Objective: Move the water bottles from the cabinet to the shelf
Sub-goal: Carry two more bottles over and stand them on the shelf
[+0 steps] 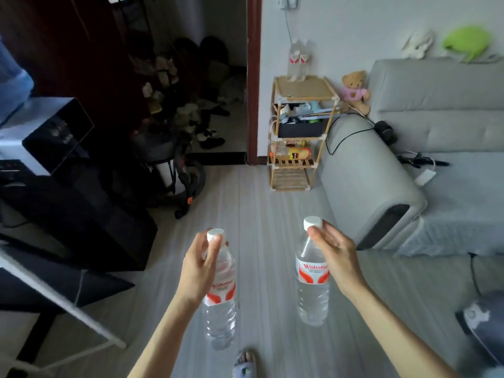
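The fingers (pixel 215 242) of the left hand (pixel 197 271) pinch the white cap and neck of one water bottle (pixel 220 317), thumb on the near side and the other fingers curled behind the neck, so that the bottle hangs upright below the hand, above the grey floor (pixel 259 203). The right hand (pixel 336 257) does the same with a second water bottle (pixel 312 290): its thumb and fingertips close on the white cap, and the clear body with its red and white label hangs straight down. The two bottles are held apart, side by side, at about the same height, the right one a little higher in the picture.

Ahead, against the white wall beside a dark red door frame (pixel 253 77), stands a wooden shelf (pixel 301 90) with several tiers. On its top tier, at the back left corner, two more bottles (pixel 297 61) of the same kind stand upright, touching or nearly touching; the rest of that tier is bare wood. The lower tiers hold mixed small items that are too blurred to name. A teddy bear (pixel 356 90) sits just right of the shelf, leaning against a grey sofa (pixel 436 126). At the bottom edge a foot in a slipper (pixel 244 364) shows between the forearms. A dark cabinet (pixel 81 214) stands at the left.
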{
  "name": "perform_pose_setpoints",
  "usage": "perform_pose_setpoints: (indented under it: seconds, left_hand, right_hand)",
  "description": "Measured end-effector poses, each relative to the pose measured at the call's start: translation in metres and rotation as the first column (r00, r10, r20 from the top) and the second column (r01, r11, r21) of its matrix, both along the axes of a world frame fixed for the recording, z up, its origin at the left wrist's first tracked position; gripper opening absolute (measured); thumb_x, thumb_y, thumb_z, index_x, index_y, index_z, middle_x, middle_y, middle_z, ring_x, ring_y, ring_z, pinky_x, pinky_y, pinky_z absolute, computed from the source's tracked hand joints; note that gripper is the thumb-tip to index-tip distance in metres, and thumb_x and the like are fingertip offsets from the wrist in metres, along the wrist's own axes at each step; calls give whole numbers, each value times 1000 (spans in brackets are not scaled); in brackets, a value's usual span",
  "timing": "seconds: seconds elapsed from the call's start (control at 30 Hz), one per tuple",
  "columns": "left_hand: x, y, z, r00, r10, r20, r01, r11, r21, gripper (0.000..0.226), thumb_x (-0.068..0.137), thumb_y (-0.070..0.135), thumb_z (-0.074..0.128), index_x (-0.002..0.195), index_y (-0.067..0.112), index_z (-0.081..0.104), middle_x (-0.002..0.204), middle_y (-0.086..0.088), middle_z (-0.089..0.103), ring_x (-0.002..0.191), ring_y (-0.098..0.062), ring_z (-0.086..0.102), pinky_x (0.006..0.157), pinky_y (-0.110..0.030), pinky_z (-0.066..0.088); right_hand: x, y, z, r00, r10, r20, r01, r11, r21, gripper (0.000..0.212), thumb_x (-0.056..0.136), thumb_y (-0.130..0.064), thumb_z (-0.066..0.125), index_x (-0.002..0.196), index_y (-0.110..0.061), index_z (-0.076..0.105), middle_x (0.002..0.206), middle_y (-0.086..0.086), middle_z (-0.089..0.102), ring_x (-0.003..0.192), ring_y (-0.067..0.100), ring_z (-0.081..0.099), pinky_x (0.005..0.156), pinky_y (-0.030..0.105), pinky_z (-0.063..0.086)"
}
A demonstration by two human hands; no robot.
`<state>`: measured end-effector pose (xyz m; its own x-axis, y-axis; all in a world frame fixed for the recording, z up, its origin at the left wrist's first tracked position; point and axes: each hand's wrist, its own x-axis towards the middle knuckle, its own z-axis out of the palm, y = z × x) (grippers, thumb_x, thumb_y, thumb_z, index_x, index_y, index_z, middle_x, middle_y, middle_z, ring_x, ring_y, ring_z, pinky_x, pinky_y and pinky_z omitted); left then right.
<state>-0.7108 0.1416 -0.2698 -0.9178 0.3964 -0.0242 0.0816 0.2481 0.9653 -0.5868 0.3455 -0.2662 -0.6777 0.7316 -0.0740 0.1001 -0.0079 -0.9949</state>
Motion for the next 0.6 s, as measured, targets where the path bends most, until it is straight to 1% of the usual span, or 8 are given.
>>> perform_pose_setpoints:
  seconds: [0.07,0.13,0.23,0.33,0.4,0.47,0.5,0.6]
  left_hand:
    - [-49,32,8,999,-26,-21,26,1000,8,32,81,61,47,87,30,55,90,-2,67,83,-18,66,79,-40,53]
    - [-89,66,18,996,-78,-41,78,997,10,35,79,64,47,88,31,55,90,-1,67,83,-17,66,78,-39,54]
    - [-138,119,25,990,-136,-44,137,990,25,25,82,53,46,88,30,55,86,0,65,78,-12,66,72,-29,53]
    - [-179,171,23,987,-158,-28,159,987,33,26,83,45,44,92,24,55,84,-1,65,72,-10,66,64,-20,54]
    - [-205,206,16,984,-179,-2,179,983,38,27,84,45,45,93,22,55,86,-4,66,74,-13,67,66,-23,55]
    - [-232,244,10,980,-198,-2,198,980,24,26,82,47,45,91,25,55,88,-5,67,80,-19,67,74,-35,56]
    - [-246,265,8,979,-203,-14,203,979,12,25,82,48,45,90,26,55,87,-3,66,81,-18,67,77,-37,55]
    - [-291,330,16,980,-194,-45,195,981,18,24,80,49,44,87,28,54,84,0,66,80,-16,66,76,-36,53]
  right_hand:
    - [-38,29,8,1000,-14,-1,14,1000,23,13,83,-23,64,84,-35,66,83,-21,70,81,-7,63,70,4,46]
    - [-69,58,14,999,-45,2,45,998,36,12,83,-24,62,90,-34,64,89,-20,67,83,-8,62,71,4,46]
    - [-111,101,13,995,-101,10,101,995,24,14,84,-26,62,96,-31,64,93,-14,68,89,-2,62,77,13,46]
    - [-150,146,8,993,-115,-3,115,993,22,13,84,-21,62,90,-32,65,86,-21,68,79,-8,64,68,6,46]
    - [-177,181,4,994,-107,10,106,994,23,13,84,-20,62,92,-30,65,85,-21,67,77,-10,63,66,4,46]
    - [-205,221,0,996,-90,22,90,996,24,13,84,-23,63,92,-32,66,89,-19,69,82,-7,64,68,7,48]
    - [-220,242,-1,996,-84,21,83,996,21,12,84,-25,63,93,-33,66,92,-16,69,85,-5,64,69,10,48]
    - [-265,309,6,995,-96,7,96,995,20,14,83,-25,63,97,-29,66,97,-9,70,89,1,65,73,14,49]
